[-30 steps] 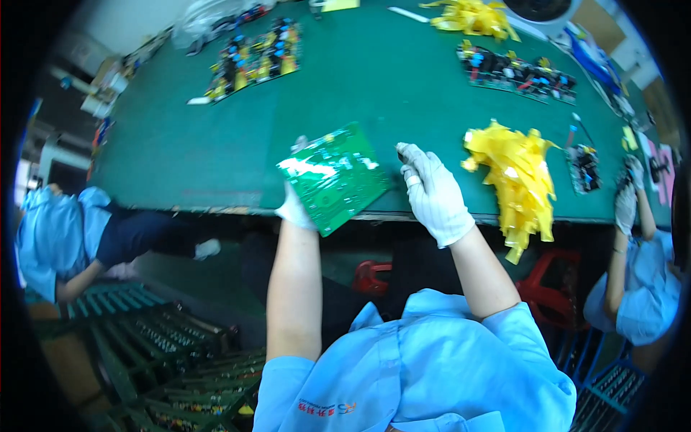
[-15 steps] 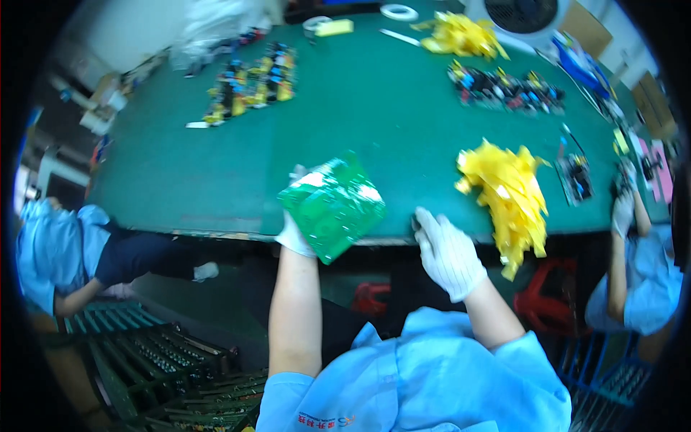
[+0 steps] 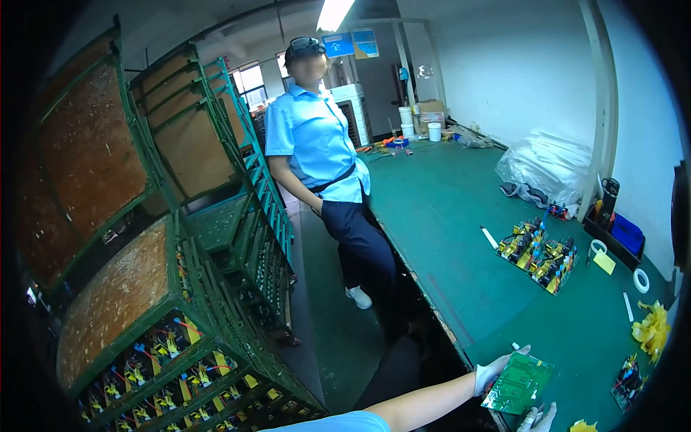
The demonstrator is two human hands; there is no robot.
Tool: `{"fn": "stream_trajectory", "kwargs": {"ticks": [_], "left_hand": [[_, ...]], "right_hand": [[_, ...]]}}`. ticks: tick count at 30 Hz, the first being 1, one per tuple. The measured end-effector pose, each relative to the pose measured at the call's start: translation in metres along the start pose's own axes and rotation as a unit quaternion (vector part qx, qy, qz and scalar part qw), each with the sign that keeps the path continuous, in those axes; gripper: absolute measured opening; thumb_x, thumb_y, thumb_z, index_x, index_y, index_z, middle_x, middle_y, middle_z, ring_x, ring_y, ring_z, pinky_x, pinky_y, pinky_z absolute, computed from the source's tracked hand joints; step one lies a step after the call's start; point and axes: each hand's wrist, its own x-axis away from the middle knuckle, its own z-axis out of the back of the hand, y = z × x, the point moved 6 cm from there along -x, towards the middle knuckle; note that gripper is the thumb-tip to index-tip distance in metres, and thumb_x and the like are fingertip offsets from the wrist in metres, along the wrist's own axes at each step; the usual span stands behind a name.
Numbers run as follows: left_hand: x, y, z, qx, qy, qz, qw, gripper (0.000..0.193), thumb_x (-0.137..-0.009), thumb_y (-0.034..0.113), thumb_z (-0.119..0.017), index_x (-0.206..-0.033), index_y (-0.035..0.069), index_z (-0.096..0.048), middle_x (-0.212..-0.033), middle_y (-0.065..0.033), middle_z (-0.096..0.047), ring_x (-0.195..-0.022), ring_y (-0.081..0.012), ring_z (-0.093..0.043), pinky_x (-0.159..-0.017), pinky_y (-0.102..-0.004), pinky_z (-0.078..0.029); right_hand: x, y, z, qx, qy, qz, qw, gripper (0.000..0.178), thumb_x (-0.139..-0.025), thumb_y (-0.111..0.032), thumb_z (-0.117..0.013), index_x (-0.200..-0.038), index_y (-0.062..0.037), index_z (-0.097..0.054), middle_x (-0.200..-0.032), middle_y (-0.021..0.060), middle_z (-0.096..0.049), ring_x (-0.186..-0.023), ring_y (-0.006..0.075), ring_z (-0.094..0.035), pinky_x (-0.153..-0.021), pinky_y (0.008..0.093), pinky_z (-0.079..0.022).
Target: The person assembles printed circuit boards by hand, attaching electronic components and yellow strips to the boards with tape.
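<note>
A green printed circuit board (image 3: pixel 521 383), its trace side showing and its component side turned away, is held tilted over the table's near edge. My left hand (image 3: pixel 491 376) wears a white glove and grips the board from its left side, with fingertips showing above the top edge. By the board's lower edge is my gloved right hand (image 3: pixel 538 417), fingers apart and partly cut off by the frame's bottom. Whether it touches the board I cannot tell.
On the green table (image 3: pixel 432 209) lie populated circuit boards (image 3: pixel 538 253), another board (image 3: pixel 628 383), tape rolls (image 3: pixel 640 281) and yellow strips (image 3: pixel 652 331). A person (image 3: pixel 317 144) stands along the left table edge. Green metal racks (image 3: pixel 180 302) holding boards fill the left side.
My view has swung far to the left, bringing the racks and the standing person into sight. The circuit board stays in my left hand; my right hand now appears close to its lower edge.
</note>
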Motion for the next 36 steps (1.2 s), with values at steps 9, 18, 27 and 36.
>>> {"fn": "stream_trajectory", "kwargs": {"ticks": [9,18,27,36], "left_hand": [[-0.005,0.015,-0.004,-0.035,-0.008,-0.023,0.999,0.058,-0.099,0.058,-0.044,-0.119,0.008,-0.062,-0.103,-0.0034,-0.065,-0.087,-0.0109,-0.063,-0.079,-0.0268,-0.053],[-0.003,0.009,-0.002,-0.029,-0.023,-0.026,0.999,0.061,-0.098,0.061,-0.044,-0.119,0.006,-0.063,-0.106,-0.0047,-0.066,-0.089,-0.0117,-0.062,-0.079,-0.0279,-0.052],[-0.013,0.003,0.008,-0.02,-0.015,-0.019,0.999,0.061,-0.097,0.062,-0.046,-0.118,0.007,-0.064,-0.104,-0.0049,-0.066,-0.088,-0.0113,-0.062,-0.078,-0.0273,-0.052],[0.0,0.011,-0.008,0.004,-0.019,0.005,1.0,0.051,-0.099,0.055,-0.047,-0.114,0.008,-0.061,-0.099,-0.0009,-0.065,-0.082,-0.0083,-0.063,-0.074,-0.024,-0.054]], "right_hand": [[-0.02,0.036,-0.026,-0.056,0.012,-0.019,0.998,0.046,-0.098,-0.016,-0.058,-0.136,0.0058,-0.044,-0.122,0.0199,-0.062,-0.112,0.0248,-0.061,-0.096,0.0327,-0.049],[-0.012,0.037,-0.027,-0.075,0.017,-0.015,0.997,0.047,-0.098,-0.016,-0.057,-0.137,0.0063,-0.042,-0.126,0.0214,-0.061,-0.116,0.0258,-0.06,-0.099,0.033,-0.048],[-0.009,0.022,-0.02,-0.047,0.03,0.002,0.998,0.044,-0.098,-0.016,-0.058,-0.133,0.0074,-0.047,-0.119,0.0217,-0.065,-0.109,0.027,-0.064,-0.094,0.0331,-0.051],[-0.004,0.006,-0.009,-0.003,0.061,0.036,0.997,0.039,-0.096,-0.015,-0.059,-0.128,0.0069,-0.052,-0.113,0.0215,-0.067,-0.104,0.0275,-0.067,-0.092,0.0341,-0.052]]}}
